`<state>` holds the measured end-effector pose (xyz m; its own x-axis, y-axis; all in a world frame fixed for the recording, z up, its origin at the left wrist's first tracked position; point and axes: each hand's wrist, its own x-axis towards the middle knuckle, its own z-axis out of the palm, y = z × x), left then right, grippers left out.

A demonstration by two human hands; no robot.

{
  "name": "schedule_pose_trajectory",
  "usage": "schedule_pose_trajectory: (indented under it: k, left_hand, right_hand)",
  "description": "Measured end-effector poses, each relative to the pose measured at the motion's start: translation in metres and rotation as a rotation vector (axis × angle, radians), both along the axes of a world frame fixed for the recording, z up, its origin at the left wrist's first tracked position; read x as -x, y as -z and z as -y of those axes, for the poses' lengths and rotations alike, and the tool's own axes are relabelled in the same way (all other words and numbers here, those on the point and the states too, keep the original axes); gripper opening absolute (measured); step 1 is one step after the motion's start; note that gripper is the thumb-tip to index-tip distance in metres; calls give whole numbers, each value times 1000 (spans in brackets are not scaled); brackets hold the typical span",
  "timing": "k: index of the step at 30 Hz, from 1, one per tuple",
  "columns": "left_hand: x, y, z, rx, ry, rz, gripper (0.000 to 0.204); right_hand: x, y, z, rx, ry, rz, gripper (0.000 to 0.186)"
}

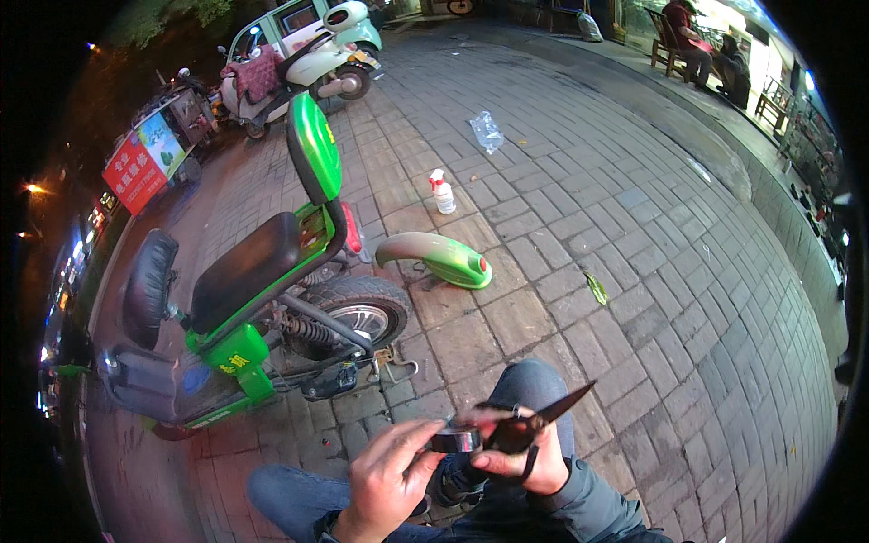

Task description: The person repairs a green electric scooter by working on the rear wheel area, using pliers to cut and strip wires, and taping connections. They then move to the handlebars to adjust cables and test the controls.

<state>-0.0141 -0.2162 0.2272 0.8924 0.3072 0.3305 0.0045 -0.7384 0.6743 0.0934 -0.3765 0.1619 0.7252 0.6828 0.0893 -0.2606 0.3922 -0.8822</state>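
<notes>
Low in front of my lap, my left hand is closed, its thumb and fingers pinching a roll of black tape. My right hand is right beside it, wrapped round a dark tool with a pointed blade. The blade points up and to the right, away from the roll. A dark loop of the tool shows by the right fingers. These fingers are partly blurred, and how the tool's near end meets the tape is hidden.
A green electric scooter stands at left, its rear wheel exposed. Behind the wheel, a loose green fender lies on the brick paving. Farther off are a white spray bottle and clear plastic. People sit far right.
</notes>
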Motion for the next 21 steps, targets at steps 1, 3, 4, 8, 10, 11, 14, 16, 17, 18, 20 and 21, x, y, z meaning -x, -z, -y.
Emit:
schedule_pose_trajectory:
  k: [1, 3, 4, 8, 10, 11, 14, 16, 17, 18, 20, 21]
  left_hand:
    - [0, -3, -2, -3, 20, -8, 31]
    - [0, -10, -4, -8, 62, -20, 32]
    - [0, -12, -3, 152, 10, -22, 33]
    - [10, -20, 2, 378, -76, -89, 38]
    - [14, -20, 0, 263, -75, -173, 37]
    - [14, -19, -2, 249, -64, -117, 33]
    - [15, -15, -5, 169, -40, -76, 27]
    - [14, -12, -5, 36, -41, 2, 24]
    - [14, -11, -4, -31, -41, 41, 22]
    - [15, -11, -3, -54, -62, 49, 21]
    - [15, -12, 2, -100, -103, 65, 20]
    - [16, -13, 3, -97, -103, 76, 20]
  right_hand:
    - [1, -1, 0, 64, -24, 107, 40]
    - [5, -2, -2, 40, 28, 237, 34]
    - [9, -4, -2, 52, 84, 320, 33]
    - [17, -10, -8, 249, 390, 776, 32]
    - [17, -12, -8, 212, 379, 895, 33]
    - [18, -13, -8, 214, 375, 941, 34]
    - [22, -14, -9, 256, 416, 1006, 34]
    - [24, -14, -11, 267, 423, 1021, 36]
    - [26, -13, -12, 253, 429, 1031, 36]
    - [27, -13, -14, 254, 425, 1040, 36]
    - [28, -13, -14, 248, 403, 1064, 37]
    - [29, -13, -14, 251, 399, 1068, 37]
